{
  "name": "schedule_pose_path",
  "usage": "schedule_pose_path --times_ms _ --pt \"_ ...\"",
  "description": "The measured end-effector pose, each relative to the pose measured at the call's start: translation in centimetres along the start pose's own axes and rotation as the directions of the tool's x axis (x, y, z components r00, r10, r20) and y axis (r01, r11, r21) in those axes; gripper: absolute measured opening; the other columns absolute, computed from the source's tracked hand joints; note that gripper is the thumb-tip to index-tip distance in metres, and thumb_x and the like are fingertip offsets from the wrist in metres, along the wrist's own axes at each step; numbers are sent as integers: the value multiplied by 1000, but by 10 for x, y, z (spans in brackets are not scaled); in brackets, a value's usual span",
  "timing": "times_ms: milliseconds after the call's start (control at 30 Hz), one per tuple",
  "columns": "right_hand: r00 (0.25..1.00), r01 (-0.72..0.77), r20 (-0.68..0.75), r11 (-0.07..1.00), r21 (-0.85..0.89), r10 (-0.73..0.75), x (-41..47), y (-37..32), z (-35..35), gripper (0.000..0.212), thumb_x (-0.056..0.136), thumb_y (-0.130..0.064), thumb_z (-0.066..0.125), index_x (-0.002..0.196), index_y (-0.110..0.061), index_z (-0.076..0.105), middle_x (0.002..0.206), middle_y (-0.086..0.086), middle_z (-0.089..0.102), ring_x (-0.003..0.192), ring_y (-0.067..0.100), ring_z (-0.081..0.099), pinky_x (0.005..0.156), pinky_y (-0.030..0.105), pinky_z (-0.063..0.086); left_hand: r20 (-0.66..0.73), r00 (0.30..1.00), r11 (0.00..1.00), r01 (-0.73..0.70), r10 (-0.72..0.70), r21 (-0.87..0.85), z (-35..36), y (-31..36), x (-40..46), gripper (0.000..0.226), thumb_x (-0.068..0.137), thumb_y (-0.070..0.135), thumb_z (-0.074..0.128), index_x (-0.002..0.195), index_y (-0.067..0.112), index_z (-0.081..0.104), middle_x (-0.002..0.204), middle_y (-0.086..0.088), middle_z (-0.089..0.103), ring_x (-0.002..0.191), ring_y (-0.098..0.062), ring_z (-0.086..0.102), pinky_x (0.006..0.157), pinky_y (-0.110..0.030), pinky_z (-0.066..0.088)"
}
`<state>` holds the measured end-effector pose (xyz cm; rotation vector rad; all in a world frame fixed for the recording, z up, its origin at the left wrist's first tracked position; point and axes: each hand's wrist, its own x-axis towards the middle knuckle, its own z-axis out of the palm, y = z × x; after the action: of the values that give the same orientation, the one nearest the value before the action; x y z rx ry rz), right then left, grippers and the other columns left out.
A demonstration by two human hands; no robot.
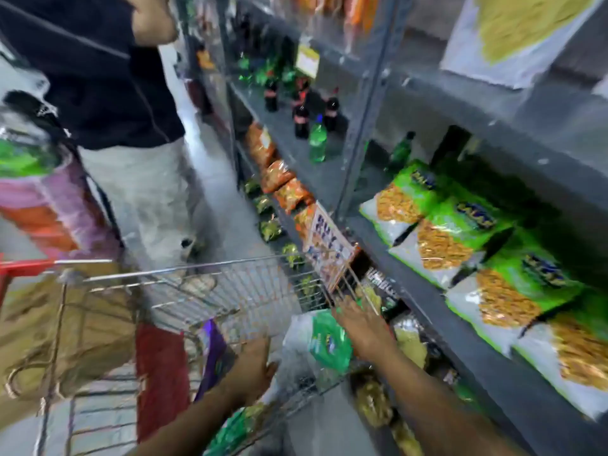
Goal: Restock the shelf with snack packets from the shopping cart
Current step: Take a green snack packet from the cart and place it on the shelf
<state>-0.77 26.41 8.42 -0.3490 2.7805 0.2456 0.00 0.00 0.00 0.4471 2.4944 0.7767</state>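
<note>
A wire shopping cart (210, 284) stands at the lower left, beside the grey shelf (437, 291). A green and white snack packet (324, 340) lies at the cart's right side. My right hand (358, 324) reaches over that packet with fingers spread, touching or just above it; the blur hides any grip. My left hand (253, 363) hovers inside the cart, fingers apart and empty, next to a purple packet (212, 350). Several green snack packets (460, 225) lie in a row on the shelf at right.
A person in a dark top and light trousers (131, 126) stands beyond the cart, at the shelf's far end. Soda bottles (306, 116) fill a higher shelf, orange packets (283, 185) a lower one. A promo sign (329, 248) hangs at the cart's front. Brown bags (59, 324) sit left.
</note>
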Motion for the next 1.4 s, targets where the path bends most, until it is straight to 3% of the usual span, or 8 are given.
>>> schedule_pose_path --times_ms 100,200,433,633,833,1067,1233,1400 --pt "992 80 107 985 -152 -64 20 12 35 51 71 -26 78 121 -25 67 149 14 48 140 32 42 111 58 31 96 994 992 62 -51 -112 23 -16 -19 40 87 43 43 123 25 41 128 -7 58 114 -13 56 106 -24 35" --pt "944 213 304 944 -253 -131 35 22 49 42 92 -17 54 133 -19 56 164 11 17 152 31 10 120 57 3 31 996 961 85 -80 -263 25 -18 -25 50 68 26 56 114 8 52 103 -2 75 89 -2 69 104 5 3" --pt "948 316 61 947 -48 -313 80 -6 22 20 83 -10 62 97 -19 73 100 3 75 105 21 67 118 43 -5 122 977 961 196 -175 -194 28 -23 4 79 88 40 51 151 15 10 149 -6 41 133 -25 46 108 -26 36" --pt "934 189 -357 859 476 -8 89 -32 -61 15 93 -15 57 100 -17 70 105 6 77 114 26 62 110 47 42 102 975 881 223 -198 -418 -12 -2 25 100 77 13 75 152 19 10 147 -8 45 131 -24 48 104 -27 41" --pt "994 27 91 948 316 -59 60 -16 -39 55 80 -7 73 131 -21 56 126 4 66 113 24 63 102 45 48 -73 987 989 144 -145 -10 -19 17 35 20 89 19 60 107 18 67 111 -5 72 95 -16 65 88 -30 54" --pt "996 -60 74 977 202 46 38 -19 14 29 90 0 57 111 -18 67 102 5 74 92 22 69 82 36 58 -164 974 987 162 -157 18 -13 14 42 18 90 11 55 93 14 72 96 -6 75 74 -11 54 67 -21 42" --pt "969 -132 -118 861 491 215 29 -22 -18 24 86 4 58 100 -15 67 96 6 72 87 21 66 76 37 59 -347 915 942 91 -207 -322 -49 23 36 12 85 7 65 93 9 74 94 -10 75 79 -19 66 76 -35 59" --pt "830 45 -419 703 710 369 -8 -5 -108 20 89 -6 60 98 -22 67 98 -3 74 79 4 60 72 27 53 -303 942 554 -178 -142 -813 -98 52 20 60 60 -1 84 108 19 55 104 -7 72 95 -20 71 78 -24 59"
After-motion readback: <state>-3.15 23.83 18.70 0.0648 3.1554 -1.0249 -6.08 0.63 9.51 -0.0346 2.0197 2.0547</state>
